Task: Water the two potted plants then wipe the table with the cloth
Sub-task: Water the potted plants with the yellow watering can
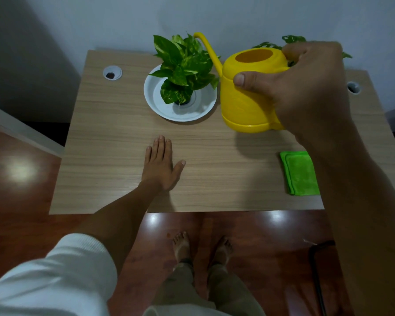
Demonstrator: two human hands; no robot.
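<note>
My right hand (pixel 303 87) grips the handle side of a yellow watering can (pixel 246 96), held above the wooden table (pixel 114 124) with its spout pointing up and left behind the first plant. That leafy green plant (pixel 185 67) stands in a small pot on a white saucer (pixel 205 106) at the table's back middle. A second plant (pixel 292 39) shows only a few leaves behind my right hand. My left hand (pixel 161 165) lies flat and open on the table, palm down. A folded green cloth (pixel 300 173) rests near the front right edge.
Two round cable holes sit in the table, one at the back left (pixel 112 73) and one at the back right (pixel 354 87). A pale wall stands right behind the table. My bare feet (pixel 202 247) are on a glossy red-brown floor, with a dark cable (pixel 317 270) to the right.
</note>
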